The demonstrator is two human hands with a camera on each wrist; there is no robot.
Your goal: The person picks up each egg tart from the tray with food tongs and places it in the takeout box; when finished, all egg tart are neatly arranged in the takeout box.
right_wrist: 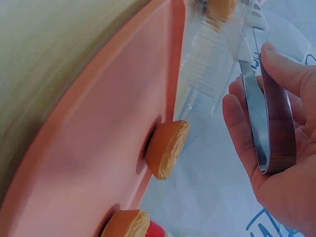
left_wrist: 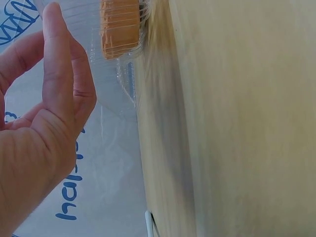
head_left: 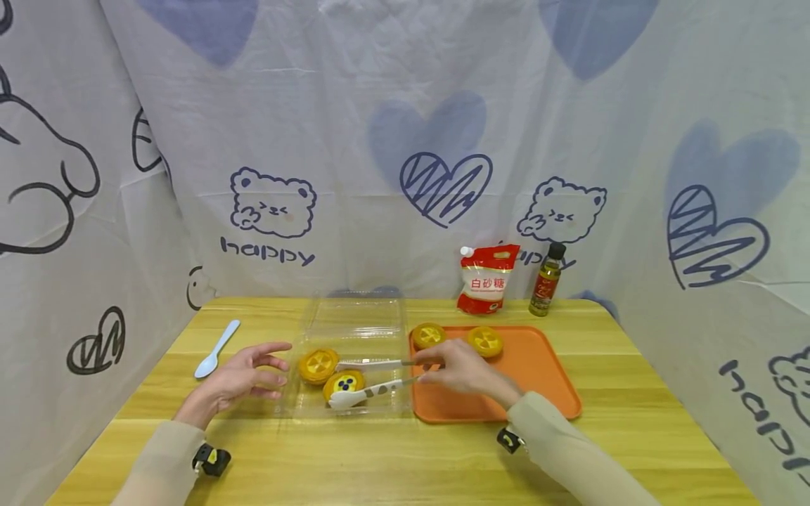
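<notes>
My right hand [head_left: 460,367] holds a pair of tongs [right_wrist: 256,113] by its metal bow, thumb on one side and fingers on the other. The white tips of the tongs spread apart over a clear plastic box [head_left: 392,344], whose lid stands raised at the back. Inside lie a plain egg tart [head_left: 319,366] and a tart with dark berries [head_left: 345,384]; one tip overlaps the berry tart's front edge in the head view. Beside the box's left side, my left hand [head_left: 245,379] hovers with loosely bent fingers, holding nothing.
An orange tray [head_left: 506,393] adjoins the box on the right, with a tart [head_left: 428,335] and another tart [head_left: 485,342] along its back. Behind stand a red-and-white sugar bag [head_left: 488,280] and an oil bottle [head_left: 547,281]. A pale blue spoon [head_left: 217,349] lies far left.
</notes>
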